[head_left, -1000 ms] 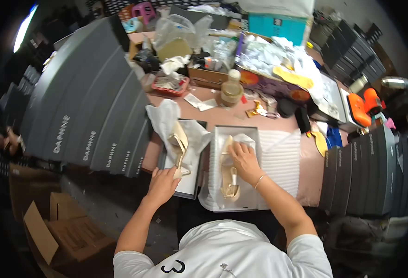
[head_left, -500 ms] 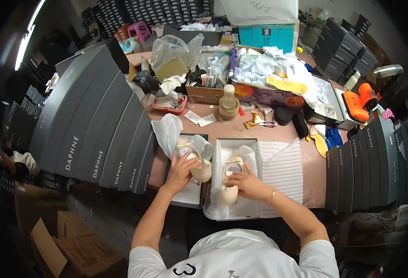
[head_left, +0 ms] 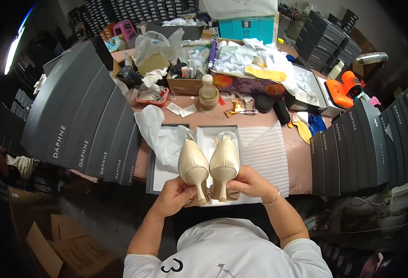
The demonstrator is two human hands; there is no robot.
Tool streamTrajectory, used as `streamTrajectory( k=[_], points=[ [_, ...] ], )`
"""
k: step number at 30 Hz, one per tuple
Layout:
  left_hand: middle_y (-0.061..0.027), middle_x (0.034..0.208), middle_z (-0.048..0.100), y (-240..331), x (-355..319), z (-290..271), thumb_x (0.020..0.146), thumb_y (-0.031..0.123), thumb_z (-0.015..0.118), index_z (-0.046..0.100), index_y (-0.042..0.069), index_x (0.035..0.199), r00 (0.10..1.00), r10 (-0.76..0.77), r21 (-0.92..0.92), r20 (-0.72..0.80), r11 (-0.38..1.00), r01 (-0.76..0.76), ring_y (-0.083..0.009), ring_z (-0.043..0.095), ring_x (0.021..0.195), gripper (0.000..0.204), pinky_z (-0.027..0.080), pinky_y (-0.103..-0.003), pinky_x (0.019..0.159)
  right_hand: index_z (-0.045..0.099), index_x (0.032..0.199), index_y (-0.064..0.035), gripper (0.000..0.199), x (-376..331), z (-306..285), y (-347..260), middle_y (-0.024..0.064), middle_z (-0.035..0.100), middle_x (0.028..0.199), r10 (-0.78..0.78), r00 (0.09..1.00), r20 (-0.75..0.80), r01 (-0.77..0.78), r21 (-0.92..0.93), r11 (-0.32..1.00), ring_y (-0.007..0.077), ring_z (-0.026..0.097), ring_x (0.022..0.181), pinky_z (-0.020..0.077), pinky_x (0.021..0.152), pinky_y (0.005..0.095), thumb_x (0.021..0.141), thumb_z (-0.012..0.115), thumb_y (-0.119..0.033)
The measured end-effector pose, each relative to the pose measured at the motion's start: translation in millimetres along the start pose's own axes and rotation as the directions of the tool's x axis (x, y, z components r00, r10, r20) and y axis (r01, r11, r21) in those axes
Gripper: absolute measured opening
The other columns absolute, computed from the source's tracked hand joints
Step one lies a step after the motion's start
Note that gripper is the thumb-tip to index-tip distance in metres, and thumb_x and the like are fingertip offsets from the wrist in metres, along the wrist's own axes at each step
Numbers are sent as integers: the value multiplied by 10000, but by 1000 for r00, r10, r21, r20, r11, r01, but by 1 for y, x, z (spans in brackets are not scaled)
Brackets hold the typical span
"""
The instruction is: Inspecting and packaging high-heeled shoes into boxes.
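Observation:
Two cream heeled shoes are held side by side above the table's front edge, heels toward me and toes pointing away. My left hand (head_left: 173, 197) is closed around the heel end of the left shoe (head_left: 193, 160). The heel end of the right shoe (head_left: 225, 162) is gripped by my right hand (head_left: 251, 184). Beneath them lie two grey shoe boxes with white insides, the left box (head_left: 156, 178) and the right box (head_left: 239, 135), both partly hidden. White tissue paper (head_left: 152, 132) spills out of the left box. A ribbed white foam sheet (head_left: 264, 157) spreads out beside the right box.
Grey shoe boxes are stacked at the left (head_left: 83, 125) and right (head_left: 352, 148) of the table. Farther back stand a bottle (head_left: 208, 92), a red tray (head_left: 152, 99), a crumpled-paper pile (head_left: 250, 60) and an orange tape dispenser (head_left: 340, 92). An open carton (head_left: 74, 245) sits lower left.
Both shoes have been lifted from the boxes, brought together and turned with their heels toward me. My hands have moved closer to my body and now grip the heel ends.

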State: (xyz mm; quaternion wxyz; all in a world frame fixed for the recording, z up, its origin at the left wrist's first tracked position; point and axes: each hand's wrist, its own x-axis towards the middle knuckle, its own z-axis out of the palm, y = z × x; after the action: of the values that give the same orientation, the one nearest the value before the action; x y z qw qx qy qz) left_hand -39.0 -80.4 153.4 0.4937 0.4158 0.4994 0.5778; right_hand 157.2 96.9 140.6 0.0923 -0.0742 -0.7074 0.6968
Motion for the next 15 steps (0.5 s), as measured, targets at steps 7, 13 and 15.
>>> streamTrajectory(
  k=[7,13,15],
  points=[
    [-24,862,627,-4,-1,-5,963,114,546,561,-38,1134,990,-142,97,9,985,140,-68,564,761,230,473,-235,670,606,1042,7,244,-2,6,10,-1,611,829,9,1000,-27,-6,100,995,53,493,759,453,682,233,914,640,-197],
    [-115,1154,608,1,23,-18,999,298,466,502,-28,1242,922,-336,-445,193,807,388,-189,612,1029,408,494,-337,910,565,1138,-15,384,13,-2,13,27,602,971,204,977,68,-215,313,925,91,567,848,501,728,259,995,472,-359],
    [-125,1161,607,-5,26,-22,998,317,461,491,-34,1246,925,-323,-487,202,786,381,-209,616,1029,431,495,-354,914,539,1186,-5,387,17,3,17,51,612,1058,267,961,70,-263,529,807,125,599,941,513,827,294,991,482,-335]
  ],
)
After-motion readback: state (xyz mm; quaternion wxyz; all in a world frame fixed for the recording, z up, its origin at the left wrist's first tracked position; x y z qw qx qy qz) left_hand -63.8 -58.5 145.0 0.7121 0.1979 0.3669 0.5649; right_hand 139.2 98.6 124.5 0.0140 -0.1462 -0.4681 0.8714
